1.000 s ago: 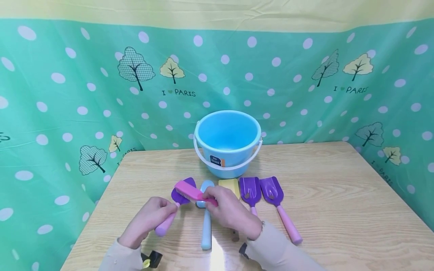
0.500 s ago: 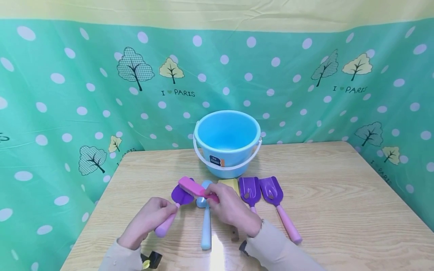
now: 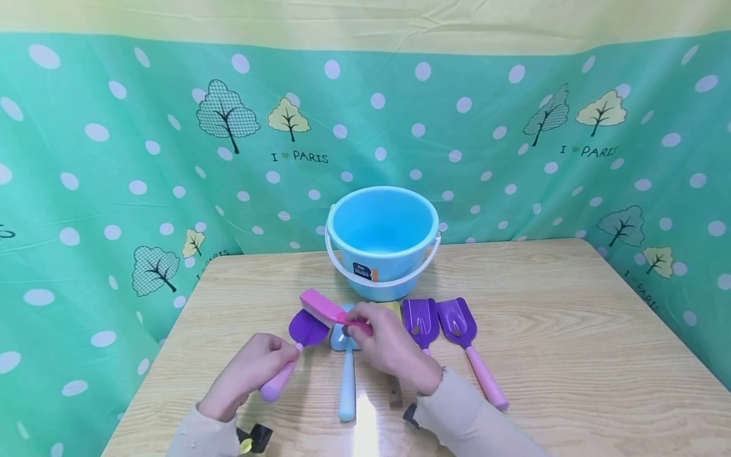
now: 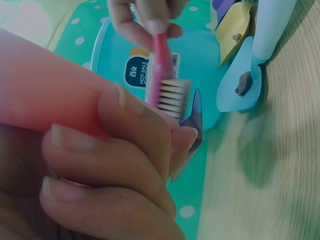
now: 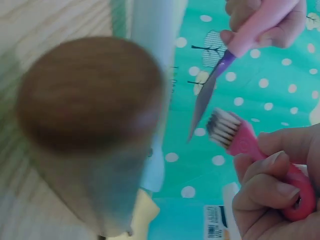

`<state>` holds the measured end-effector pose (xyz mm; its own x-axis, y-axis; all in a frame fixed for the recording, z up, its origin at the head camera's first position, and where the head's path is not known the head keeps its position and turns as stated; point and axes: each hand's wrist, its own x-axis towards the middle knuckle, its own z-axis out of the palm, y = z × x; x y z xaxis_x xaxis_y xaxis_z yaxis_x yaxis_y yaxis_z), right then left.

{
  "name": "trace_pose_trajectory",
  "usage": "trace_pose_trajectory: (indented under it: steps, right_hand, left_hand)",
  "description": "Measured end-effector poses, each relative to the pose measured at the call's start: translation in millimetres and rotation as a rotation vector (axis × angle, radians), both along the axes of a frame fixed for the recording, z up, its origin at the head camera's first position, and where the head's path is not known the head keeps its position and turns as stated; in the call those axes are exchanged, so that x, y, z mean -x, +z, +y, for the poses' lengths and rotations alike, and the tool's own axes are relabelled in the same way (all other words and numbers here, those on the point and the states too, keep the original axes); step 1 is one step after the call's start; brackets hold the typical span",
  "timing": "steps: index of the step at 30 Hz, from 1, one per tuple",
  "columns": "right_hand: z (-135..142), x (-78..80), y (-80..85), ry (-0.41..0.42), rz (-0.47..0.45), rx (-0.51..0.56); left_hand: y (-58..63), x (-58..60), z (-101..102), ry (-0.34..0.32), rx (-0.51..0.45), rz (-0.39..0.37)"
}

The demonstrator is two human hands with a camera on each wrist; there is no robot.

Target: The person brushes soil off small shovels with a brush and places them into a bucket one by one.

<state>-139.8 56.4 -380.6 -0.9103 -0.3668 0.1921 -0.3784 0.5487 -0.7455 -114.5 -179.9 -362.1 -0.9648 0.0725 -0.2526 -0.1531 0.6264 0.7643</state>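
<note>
My left hand (image 3: 251,368) grips the pink handle of a small purple shovel (image 3: 305,329), its blade tilted up off the table. My right hand (image 3: 394,346) pinches the handle of a pink brush (image 3: 320,306) with pale bristles. In the head view the brush head overlaps the blade's upper right edge. The right wrist view has the bristles facing the blade, with a narrow gap between. Under the brush and right hand lies a light blue shovel (image 3: 347,387), a dark lump (image 4: 243,83) on its blade. A yellow shovel (image 3: 391,306) is partly hidden behind the right hand.
A light blue bucket (image 3: 394,263) with a white handle stands behind the tools. Two purple shovels (image 3: 421,320) with pink handles lie right of the right hand, dark lumps on their blades. A green dotted curtain (image 3: 114,158) hangs behind the wooden table (image 3: 571,330).
The brush has moved up and slightly right over the shovel blade, uncovering more of it. My right hand has shifted a little with it; the left hand and its shovel stay nearly still.
</note>
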Motion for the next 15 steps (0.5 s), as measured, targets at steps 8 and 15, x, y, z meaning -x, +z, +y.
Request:
trace_pose_trajectory:
  steps: [8,15]
  right_hand:
    - [0.8,-6.0,10.4,0.051,0.003,0.083]
    - [-6.1,-10.4,4.9,0.123,-0.030,0.076]
  left_hand:
    - [0.8,0.6,-2.3,0.008,0.016,0.004]
    - [0.0,0.0,-2.5,0.020,0.038,0.007]
